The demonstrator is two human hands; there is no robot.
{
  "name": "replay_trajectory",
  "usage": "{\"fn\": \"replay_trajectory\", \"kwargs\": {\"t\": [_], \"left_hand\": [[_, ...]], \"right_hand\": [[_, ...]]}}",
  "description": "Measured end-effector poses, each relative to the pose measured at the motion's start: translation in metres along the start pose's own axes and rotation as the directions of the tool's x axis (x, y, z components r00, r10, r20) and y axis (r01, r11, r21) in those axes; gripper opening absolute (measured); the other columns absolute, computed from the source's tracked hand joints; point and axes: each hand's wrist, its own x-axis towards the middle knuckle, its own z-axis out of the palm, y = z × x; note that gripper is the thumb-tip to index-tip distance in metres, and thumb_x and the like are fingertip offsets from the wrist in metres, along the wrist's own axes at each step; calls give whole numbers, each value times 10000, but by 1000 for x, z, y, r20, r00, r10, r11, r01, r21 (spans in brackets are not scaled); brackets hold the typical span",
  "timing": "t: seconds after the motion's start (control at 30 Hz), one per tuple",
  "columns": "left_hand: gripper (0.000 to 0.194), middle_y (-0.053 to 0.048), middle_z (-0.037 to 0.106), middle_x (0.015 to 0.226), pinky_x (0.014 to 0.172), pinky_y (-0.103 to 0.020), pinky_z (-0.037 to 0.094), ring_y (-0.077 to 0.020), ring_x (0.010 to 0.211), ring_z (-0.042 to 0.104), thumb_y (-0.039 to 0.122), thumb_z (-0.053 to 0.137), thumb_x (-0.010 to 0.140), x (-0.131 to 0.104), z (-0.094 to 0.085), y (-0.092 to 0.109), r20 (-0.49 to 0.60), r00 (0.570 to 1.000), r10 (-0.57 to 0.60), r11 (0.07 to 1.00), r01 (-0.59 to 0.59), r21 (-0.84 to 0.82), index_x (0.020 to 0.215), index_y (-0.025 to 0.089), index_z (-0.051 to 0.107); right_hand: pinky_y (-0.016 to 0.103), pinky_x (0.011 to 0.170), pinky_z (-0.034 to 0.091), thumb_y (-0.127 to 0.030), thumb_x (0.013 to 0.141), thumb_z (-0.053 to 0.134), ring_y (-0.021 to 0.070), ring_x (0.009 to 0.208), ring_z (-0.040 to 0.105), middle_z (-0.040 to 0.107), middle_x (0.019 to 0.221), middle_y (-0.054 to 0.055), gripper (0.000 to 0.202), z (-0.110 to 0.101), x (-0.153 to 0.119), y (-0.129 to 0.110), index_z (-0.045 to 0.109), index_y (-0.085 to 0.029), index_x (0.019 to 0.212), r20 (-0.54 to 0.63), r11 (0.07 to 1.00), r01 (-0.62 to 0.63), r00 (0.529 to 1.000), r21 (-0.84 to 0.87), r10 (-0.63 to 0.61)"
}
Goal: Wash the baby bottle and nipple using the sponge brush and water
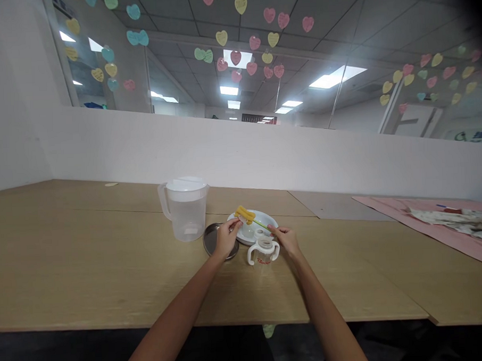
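Note:
A bottle brush with a yellow sponge head (245,214) and a thin green handle slants over a white basin (271,221). My right hand (285,238) pinches the end of its handle. Closed fingers of my left hand (226,238) hold a small pale, translucent piece (243,219) against the sponge; its exact kind is too small to tell. Just in front of the basin stands a clear baby bottle (263,252), upright and uncapped, with two white side handles. Some clear and white parts lie in the basin, partly hidden. Beneath my left hand is a round metal tray (212,244).
A lidded translucent pitcher (187,212) stands left of the tray. On the right, a pink cloth (380,209) carries several packages. A wall with windows rises behind the wooden table (108,261), whose front edge is close to me.

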Motion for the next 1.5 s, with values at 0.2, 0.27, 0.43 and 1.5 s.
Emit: {"fn": "replay_trajectory", "kwargs": {"t": [0.2, 0.27, 0.43, 1.5], "left_hand": [[198, -68, 682, 855, 744, -281, 472, -171, 778, 629, 300, 564, 736, -1, 0, 2, -87, 996, 30, 999, -28, 23, 839, 150, 642], [172, -58, 679, 830, 742, -278, 474, -165, 771, 629, 300, 569, 732, -2, 0, 2, -109, 992, 58, 998, -54, 40, 804, 157, 630], [122, -33, 661, 771, 727, -271, 475, -157, 756, 624, 289, 582, 713, -1, 0, 0, -160, 982, 101, 994, -94, 52, 732, 169, 582], [273, -38, 637, 851, 557, -221, 467, -102, 580, 602, 370, 599, 716, 12, -8, -3, -428, 898, -100, 904, -98, -416, 775, 196, 397]], "right_hand": [[210, 388, 209, -553, 506, 681, 47, 374, 276, 346, 349, -54, 455, 1, 0, -1, 574, -112, 469, 0, 1000, 20, 1000, 15, -20], [208, 392, 216, -552, 507, 680, 47, 375, 281, 351, 350, -55, 454, 1, 0, -2, 573, -113, 467, 2, 1000, 16, 1000, 2, -16], [206, 393, 214, -549, 515, 675, 45, 373, 270, 333, 345, -62, 446, 1, -1, -2, 569, -118, 471, 4, 1000, 5, 1000, -8, -5], [207, 398, 241, -540, 527, 675, 57, 380, 313, 350, 342, -56, 430, 1, 1, 2, 568, -126, 477, 25, 999, 24, 999, 31, -25]]}}
